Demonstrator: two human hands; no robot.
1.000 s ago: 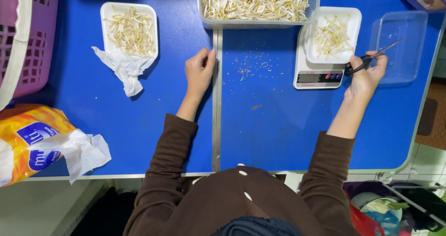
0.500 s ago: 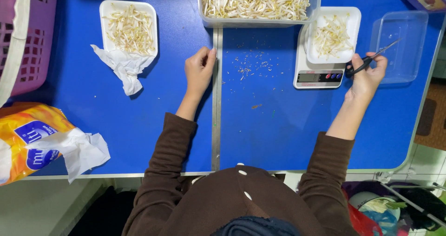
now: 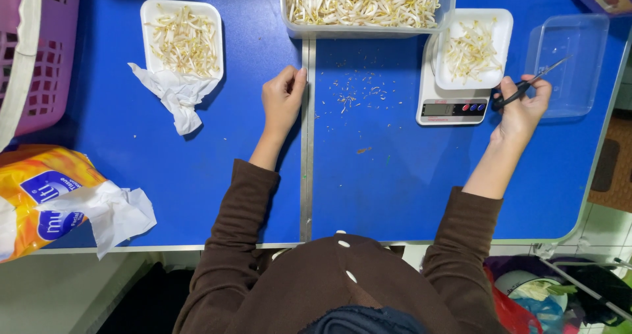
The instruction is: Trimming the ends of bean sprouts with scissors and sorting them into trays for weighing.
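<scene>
Blue table; one big tub of sprouts at the far edge, two white trays of sprouts, the right one sitting on one scale, and one empty clear box beside it. Right hand grips one pair of scissors, blades over the clear box; left hand lies loosely curled on the table seam, holding nothing that shows. Risk, as I judge it: the scissor hand sits close by the scale, so a nudge could shift the tray and spill sprouts among the scraps on the table.

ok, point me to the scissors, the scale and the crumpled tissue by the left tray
scissors [image 3: 526,88]: head view, on the black handle in the right hand.
scale [image 3: 453,109]: head view, on the front panel with the display.
crumpled tissue [image 3: 174,96]: head view, on the middle of the wad.
</scene>
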